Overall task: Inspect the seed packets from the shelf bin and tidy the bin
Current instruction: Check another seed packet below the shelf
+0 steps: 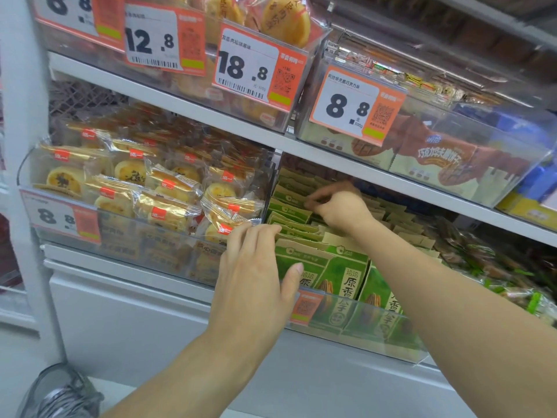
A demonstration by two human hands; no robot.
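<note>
bin: clear shelf bin (355, 336) on the middle shelf, packed with green seed packets (346, 276) standing in rows
left hand: my left hand (256, 276) rests on the front-left packets, fingers straight and flat over their tops, thumb against the front packet's face
right hand: my right hand (340, 206) is deeper in, fingertips curled, pinching a packet's top edge in the back rows
neighbour: pastry bin (144, 224) just left
</note>
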